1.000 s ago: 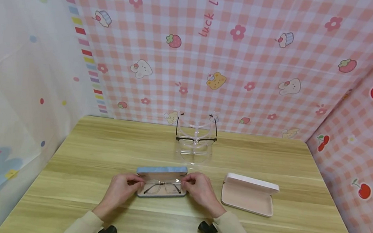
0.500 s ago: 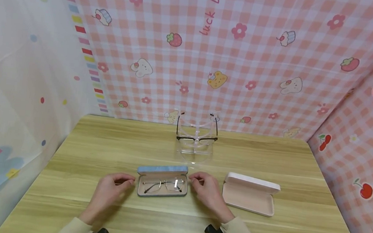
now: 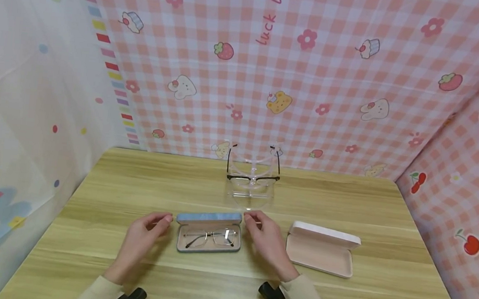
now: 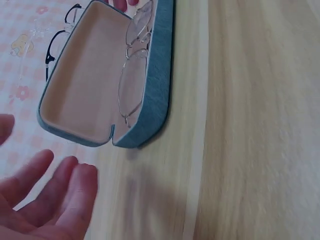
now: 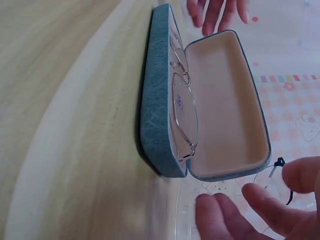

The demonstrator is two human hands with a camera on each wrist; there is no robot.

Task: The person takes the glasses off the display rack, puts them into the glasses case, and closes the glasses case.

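A blue glasses case (image 3: 208, 250) lies open on the table, its lid tilted up at the back. Thin metal-framed glasses (image 3: 214, 236) rest inside its base, temples folded. My left hand (image 3: 142, 236) is off the case's left end, fingers loosely bent and holding nothing. Near the lid's right end is my right hand (image 3: 267, 241), its fingers also relaxed around nothing. In the left wrist view, a gap shows between the left fingers (image 4: 82, 192) and the case (image 4: 162, 75). The right wrist view has the right fingers (image 5: 210, 215) close to the lid's end.
To the right, a white glasses case (image 3: 320, 256) stands open with a pale pink lining. Behind the blue case, a clear display stand (image 3: 250, 194) bears black half-rim glasses (image 3: 238, 177). A checked cloth (image 3: 247, 73) hangs along the table's back edge.
Both hands have let go of the metal-framed glasses, which now lie in the blue case. The left hand drew away leftward; the right moved off to the right, then slightly up toward the lid.
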